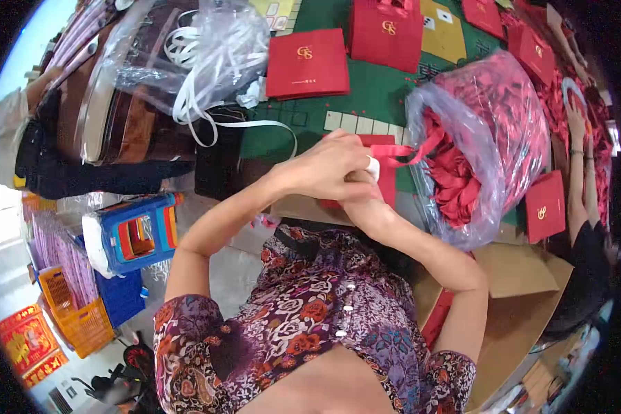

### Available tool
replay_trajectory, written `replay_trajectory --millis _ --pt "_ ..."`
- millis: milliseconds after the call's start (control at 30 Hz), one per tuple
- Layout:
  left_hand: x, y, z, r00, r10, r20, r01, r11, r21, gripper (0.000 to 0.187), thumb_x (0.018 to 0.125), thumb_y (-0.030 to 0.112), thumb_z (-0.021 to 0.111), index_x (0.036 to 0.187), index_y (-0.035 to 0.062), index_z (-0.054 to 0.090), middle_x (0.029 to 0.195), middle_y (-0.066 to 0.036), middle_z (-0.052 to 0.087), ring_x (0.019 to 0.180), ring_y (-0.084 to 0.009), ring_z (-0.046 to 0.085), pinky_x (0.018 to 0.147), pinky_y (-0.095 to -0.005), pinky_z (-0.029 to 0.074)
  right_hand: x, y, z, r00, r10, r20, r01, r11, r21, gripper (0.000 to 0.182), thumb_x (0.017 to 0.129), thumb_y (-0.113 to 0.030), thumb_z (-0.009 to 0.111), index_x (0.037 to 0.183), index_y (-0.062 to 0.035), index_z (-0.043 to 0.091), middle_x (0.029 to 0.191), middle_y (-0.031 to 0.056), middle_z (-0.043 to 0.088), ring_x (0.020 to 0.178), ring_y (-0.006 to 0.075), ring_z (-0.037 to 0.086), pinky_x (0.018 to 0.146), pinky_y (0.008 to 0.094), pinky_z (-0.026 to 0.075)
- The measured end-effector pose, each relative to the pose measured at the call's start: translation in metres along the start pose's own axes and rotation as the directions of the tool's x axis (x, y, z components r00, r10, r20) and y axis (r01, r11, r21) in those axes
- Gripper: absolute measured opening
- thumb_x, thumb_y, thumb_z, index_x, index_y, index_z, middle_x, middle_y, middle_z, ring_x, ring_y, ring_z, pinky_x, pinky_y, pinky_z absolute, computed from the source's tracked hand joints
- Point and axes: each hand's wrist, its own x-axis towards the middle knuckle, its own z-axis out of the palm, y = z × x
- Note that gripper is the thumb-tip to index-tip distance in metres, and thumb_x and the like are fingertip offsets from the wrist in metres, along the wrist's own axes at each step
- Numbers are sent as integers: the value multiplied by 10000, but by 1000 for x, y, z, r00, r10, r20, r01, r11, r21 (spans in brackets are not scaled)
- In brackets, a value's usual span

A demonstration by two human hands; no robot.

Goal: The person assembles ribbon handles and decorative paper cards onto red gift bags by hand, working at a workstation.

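My left hand (328, 165) is closed over a red paper bag or folder (386, 188) on the table edge, fingers curled around the start of a red ribbon (414, 153). Something white (372, 168) shows at its fingers, perhaps a wrap. Below and against it, my right hand (362, 200) is bent inward with fingers curled; what it grips is hidden. The ribbon runs right, toward a clear plastic bag (490, 131) full of red ribbons (455, 179).
Red printed bags (308, 63) and a stack (386, 38) lie on the green table. White cord (186, 103) spills from a plastic bag at left. An open cardboard box (524, 276) stands at lower right. Another person's arm (577, 159) reaches in at far right.
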Motion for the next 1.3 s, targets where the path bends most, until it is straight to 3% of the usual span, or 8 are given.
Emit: replay_trajectory --millis 567,800,900,967,1000,1067,1167,1300 --pt "-5 8 -14 995 -79 -58 58 952 -299 302 1002 159 487 1275 114 608 1095 -98 668 1033 -276 572 987 -393 383 20 20 -35 899 -263 350 108 908 404 438 990 -207 382 1389 -72 504 1518 94 389 1464 276 280 1200 594 104" --pt "-3 22 -19 989 -111 -95 85 965 -248 317 905 247 634 1165 67 604 1008 -111 644 922 -270 556 926 -396 408 2 42 -52 986 19 -164 9 986 164 341 958 -173 506 1267 -70 607 1304 55 518 1171 243 535 1019 432 396" --pt "-2 24 -15 985 -171 -38 162 972 -172 442 842 202 695 1254 88 584 988 -78 631 980 -231 565 930 -365 423 3 30 -48 946 319 -49 -6 169 986 309 1002 -166 470 1293 -63 489 1191 37 489 1070 205 534 915 340 442" --pt "-2 21 -10 982 -185 -33 176 967 -184 451 819 180 720 1239 82 588 960 -67 628 960 -209 578 918 -352 435 3 24 -46 919 354 175 82 -605 792 299 1032 -161 446 1311 -59 411 1115 25 470 1002 180 534 846 279 472" --pt "-2 19 -7 971 -232 -54 199 914 -353 436 836 144 705 1245 66 574 961 -68 639 964 -191 598 917 -338 448 4 27 -48 918 354 178 80 -606 791 299 1032 -161 446 1311 -59 411 1115 25 470 1002 180 534 846 279 472" --pt "-6 7 -3 963 -268 -40 200 801 -564 359 955 75 583 1301 20 508 1023 -98 672 1006 -174 642 929 -313 481 7 35 -53 981 191 -37 13 121 993 244 956 -155 510 1179 -56 520 1083 39 529 1079 188 538 929 327 441" --pt "-10 4 -8 937 -340 -79 153 601 -784 319 1036 86 454 1346 10 464 1099 -138 679 1066 -183 636 978 -331 465 15 48 -55 977 -211 -14 206 936 284 186 842 -147 605 981 -52 683 1034 61 616 1194 201 545 1052 399 394" --pt "-21 -1 -18 907 -370 -199 96 643 -760 415 1074 235 401 1406 -12 418 1148 -161 670 1118 -208 618 1022 -348 433 14 42 -46 944 27 -328 127 889 440 150 753 -185 609 798 -71 695 841 52 637 961 220 614 1014 412 390"
